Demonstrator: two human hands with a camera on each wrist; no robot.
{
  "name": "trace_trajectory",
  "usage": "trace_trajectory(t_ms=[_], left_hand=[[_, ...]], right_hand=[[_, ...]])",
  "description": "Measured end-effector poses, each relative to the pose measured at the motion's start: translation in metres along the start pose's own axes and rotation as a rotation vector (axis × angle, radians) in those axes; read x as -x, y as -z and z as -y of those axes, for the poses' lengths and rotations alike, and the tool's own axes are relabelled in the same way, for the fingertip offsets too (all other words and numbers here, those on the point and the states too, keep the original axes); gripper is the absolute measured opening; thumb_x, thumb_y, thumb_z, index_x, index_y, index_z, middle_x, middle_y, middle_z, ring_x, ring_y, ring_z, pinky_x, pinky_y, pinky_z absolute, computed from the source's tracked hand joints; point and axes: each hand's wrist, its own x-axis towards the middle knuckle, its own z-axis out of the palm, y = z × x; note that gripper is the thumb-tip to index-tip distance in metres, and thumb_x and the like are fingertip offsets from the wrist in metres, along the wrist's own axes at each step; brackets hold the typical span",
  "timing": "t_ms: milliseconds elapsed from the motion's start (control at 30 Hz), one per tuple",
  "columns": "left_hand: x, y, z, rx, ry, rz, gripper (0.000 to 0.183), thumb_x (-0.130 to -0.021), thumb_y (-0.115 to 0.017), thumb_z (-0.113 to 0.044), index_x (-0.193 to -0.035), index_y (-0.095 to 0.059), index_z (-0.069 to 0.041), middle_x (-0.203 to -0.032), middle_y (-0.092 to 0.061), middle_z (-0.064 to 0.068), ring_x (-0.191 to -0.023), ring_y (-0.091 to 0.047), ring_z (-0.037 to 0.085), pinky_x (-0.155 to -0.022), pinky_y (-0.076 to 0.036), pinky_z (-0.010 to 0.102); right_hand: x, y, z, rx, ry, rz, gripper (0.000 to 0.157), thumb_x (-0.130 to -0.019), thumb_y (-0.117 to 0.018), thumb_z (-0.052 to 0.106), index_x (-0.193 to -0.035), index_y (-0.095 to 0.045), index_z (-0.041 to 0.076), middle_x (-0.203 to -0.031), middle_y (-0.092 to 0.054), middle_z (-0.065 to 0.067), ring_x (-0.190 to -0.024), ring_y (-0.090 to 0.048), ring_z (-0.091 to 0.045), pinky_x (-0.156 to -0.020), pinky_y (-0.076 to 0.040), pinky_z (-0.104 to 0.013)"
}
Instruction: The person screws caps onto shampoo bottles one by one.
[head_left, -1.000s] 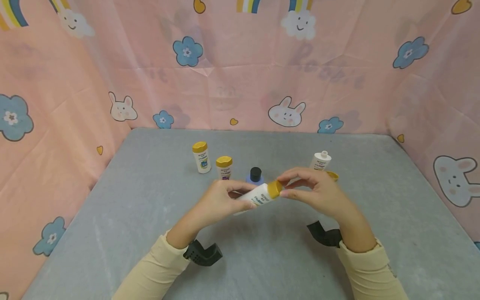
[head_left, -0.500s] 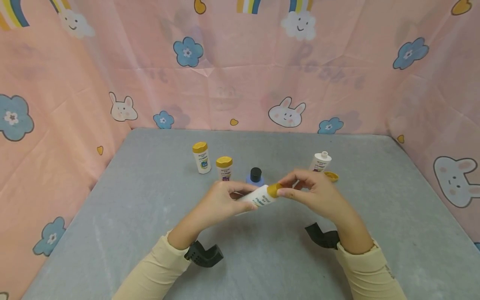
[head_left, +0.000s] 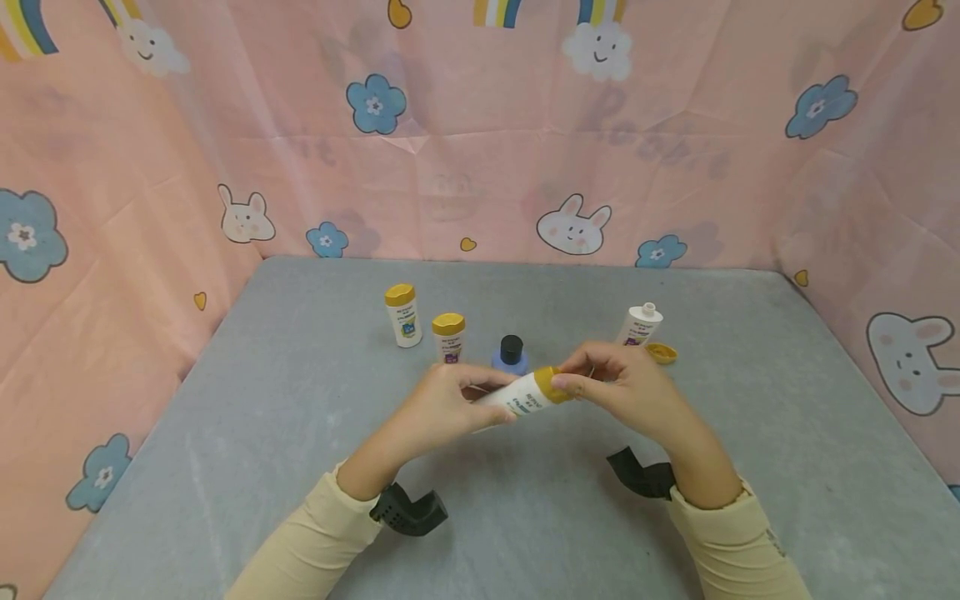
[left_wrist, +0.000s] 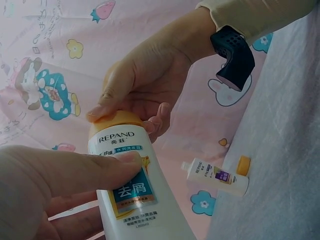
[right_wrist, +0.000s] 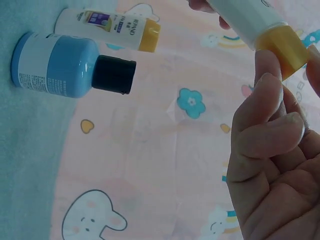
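While left hand (head_left: 450,396) grips tilted bottle (head_left: 519,398), right hand (head_left: 630,387) pinching cap (head_left: 549,384); blue bottle (right_wrist: 57,65), uncapped bottle (head_left: 642,322) partly hidden

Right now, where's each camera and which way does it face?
Head: worn on head, facing forward-down at table; left hand, right hand, sleeves show.
Left wrist: worn there, facing held bottle; both hands, right sleeve show.
Right wrist: worn there, facing gold cap, pink backdrop; right hand, left fingertips show.
Wrist views share that bottle.
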Motion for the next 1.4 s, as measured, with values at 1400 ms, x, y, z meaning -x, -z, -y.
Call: trace_trajectory(t_ms=[1400], left_hand=[[0.001,0.003,-0.003,0.06,0.046,0.037,0.034,-0.081,-0.081,-0.014,-0.115,-0.075,-0.016,-0.109,-0.075,0.003,-0.092,-0.07,0.01,-0.082,-0.058,0.026]], right_hand=[[0.005,0.024,-0.017,-0.112,0.377,0.219,0.053,-0.083,-0.072,-0.01,-0.133,-0.06,0.002,-0.132,-0.06,0.014,-0.111,-0.061,-0.005,-0.092,-0.054,-0.02]])
